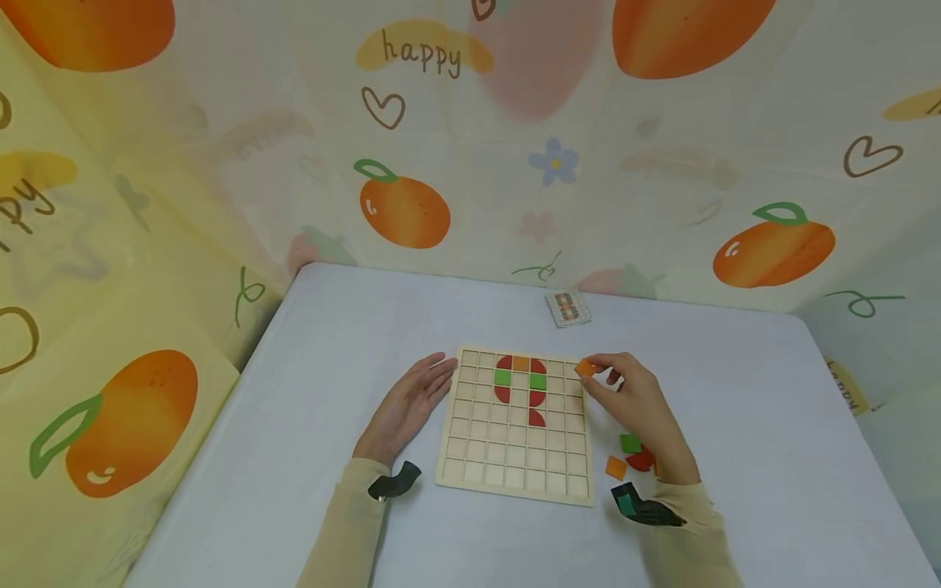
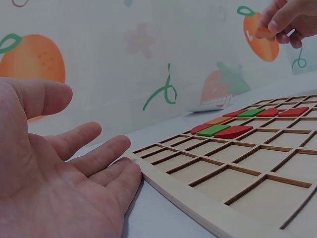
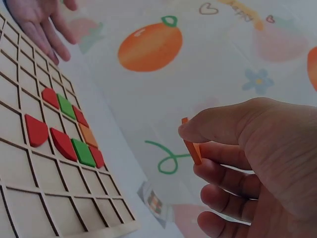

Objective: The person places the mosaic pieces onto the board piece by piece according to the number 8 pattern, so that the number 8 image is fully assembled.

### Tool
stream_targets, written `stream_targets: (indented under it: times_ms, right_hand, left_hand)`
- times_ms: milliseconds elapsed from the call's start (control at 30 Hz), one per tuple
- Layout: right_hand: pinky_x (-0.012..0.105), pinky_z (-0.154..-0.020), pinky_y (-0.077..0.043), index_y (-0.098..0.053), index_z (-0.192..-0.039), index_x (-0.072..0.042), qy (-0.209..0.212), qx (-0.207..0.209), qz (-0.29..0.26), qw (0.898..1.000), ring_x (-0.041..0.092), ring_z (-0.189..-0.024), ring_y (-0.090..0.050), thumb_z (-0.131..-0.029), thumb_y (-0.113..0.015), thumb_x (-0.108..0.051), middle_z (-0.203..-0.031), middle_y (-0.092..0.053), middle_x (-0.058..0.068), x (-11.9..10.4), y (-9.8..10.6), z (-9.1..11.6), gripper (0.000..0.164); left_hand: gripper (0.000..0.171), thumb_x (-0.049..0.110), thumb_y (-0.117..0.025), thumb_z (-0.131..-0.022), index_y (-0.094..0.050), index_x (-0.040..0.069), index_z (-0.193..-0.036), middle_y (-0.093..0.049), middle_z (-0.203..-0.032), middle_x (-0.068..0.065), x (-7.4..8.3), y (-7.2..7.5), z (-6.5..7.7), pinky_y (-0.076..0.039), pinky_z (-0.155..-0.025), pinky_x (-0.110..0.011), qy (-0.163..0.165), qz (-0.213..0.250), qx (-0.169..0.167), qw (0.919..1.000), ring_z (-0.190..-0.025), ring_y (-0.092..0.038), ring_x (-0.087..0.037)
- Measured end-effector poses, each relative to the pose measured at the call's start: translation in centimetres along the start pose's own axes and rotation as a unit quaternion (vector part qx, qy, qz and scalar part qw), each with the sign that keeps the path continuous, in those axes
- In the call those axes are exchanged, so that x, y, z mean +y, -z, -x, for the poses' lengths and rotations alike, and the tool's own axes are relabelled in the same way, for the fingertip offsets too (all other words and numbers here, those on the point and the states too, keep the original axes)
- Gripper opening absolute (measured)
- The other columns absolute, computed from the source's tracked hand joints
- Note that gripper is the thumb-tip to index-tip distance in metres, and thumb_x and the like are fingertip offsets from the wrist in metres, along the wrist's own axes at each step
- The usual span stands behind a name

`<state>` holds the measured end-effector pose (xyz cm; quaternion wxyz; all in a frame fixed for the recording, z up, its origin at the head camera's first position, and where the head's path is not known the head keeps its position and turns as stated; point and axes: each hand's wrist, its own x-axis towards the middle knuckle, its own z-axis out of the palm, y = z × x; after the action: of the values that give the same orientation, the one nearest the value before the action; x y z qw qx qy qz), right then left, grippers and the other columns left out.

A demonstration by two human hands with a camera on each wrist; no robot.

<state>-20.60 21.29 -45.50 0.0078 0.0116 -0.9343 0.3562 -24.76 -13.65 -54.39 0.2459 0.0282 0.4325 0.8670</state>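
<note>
Right hand (image 1: 638, 400) pinching 1 orange tile (image 1: 585, 368) near the far right corner of a wooden grid board (image 1: 513, 474) bearing 8 coloured pieces (image 1: 537, 381); left hand (image 1: 408, 407), released, fingers extended, beside its left edge.

Toward the worktop's (image 1: 794, 408) left edge, the left arm wore a long, plain beige sleeve (image 1: 345, 523) reaching the wrist, with a curved, dark black piece (image 1: 395, 480) at the cuff. Toward the right edge, the other beige sleeve (image 1: 694, 535) showed creases near its cuff, where a similar black piece (image 1: 650, 511) bore a teal-green patch (image 1: 626, 505) at one end. Both hands, left (image 1: 412, 404) and right (image 1: 638, 404), were bare.
</note>
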Motion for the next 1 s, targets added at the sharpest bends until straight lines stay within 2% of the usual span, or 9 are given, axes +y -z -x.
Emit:
stream_targets:
  times_ms: [300,567,733,1000]
  right_hand:
    - [0.025,-0.063,-0.044,-0.069,-0.123,-0.006,0.035,-0.020,-0.018,0.999,0.024,-0.092,-0.053,-0.093,-0.074,-0.018,-0.109,-0.065,0.013,-0.5,-1.6,-0.4,0.033]
    - [0.026,-0.069,-0.045,-0.071,-0.121,-0.008,0.082,-0.043,-0.036,0.995,0.021,-0.090,-0.051,-0.093,-0.074,-0.016,-0.110,-0.066,0.007,-1.0,-2.7,-0.5,0.030]
    - [0.027,-0.072,-0.046,-0.070,-0.122,-0.008,0.083,-0.070,-0.043,0.993,0.020,-0.092,-0.050,-0.093,-0.073,-0.017,-0.111,-0.064,0.005,-1.1,-3.3,-0.4,0.030]
    - [0.026,-0.072,-0.049,-0.070,-0.121,-0.009,0.101,-0.077,-0.046,0.991,0.018,-0.095,-0.053,-0.093,-0.074,-0.018,-0.109,-0.065,0.002,-0.9,-4.4,-0.4,0.029]
  left_hand:
    - [0.055,0.021,-0.036,-0.112,-0.018,0.005,-0.161,-0.026,-0.166,-0.016,-0.1,0.1,-0.1,-0.023,-0.129,-0.033,-0.003,0.007,-0.003,1.0000,-0.156,-0.023,-0.026]
    - [0.055,0.023,-0.034,-0.112,-0.016,0.004,-0.161,-0.024,-0.166,-0.016,-0.2,0.2,-0.1,-0.022,-0.129,-0.033,-0.004,0.008,-0.009,0.9999,-0.157,-0.022,-0.026]
    - [0.055,0.024,-0.034,-0.113,-0.016,0.003,-0.161,-0.024,-0.167,-0.016,-0.2,0.1,-0.2,-0.021,-0.130,-0.034,-0.005,-0.001,-0.011,0.9999,-0.157,-0.022,-0.026]
    - [0.054,0.023,-0.034,-0.113,-0.017,0.004,-0.160,-0.025,-0.166,-0.015,-0.2,0.1,-0.1,-0.022,-0.129,-0.033,-0.003,-0.001,-0.005,1.0000,-0.157,-0.022,-0.026]
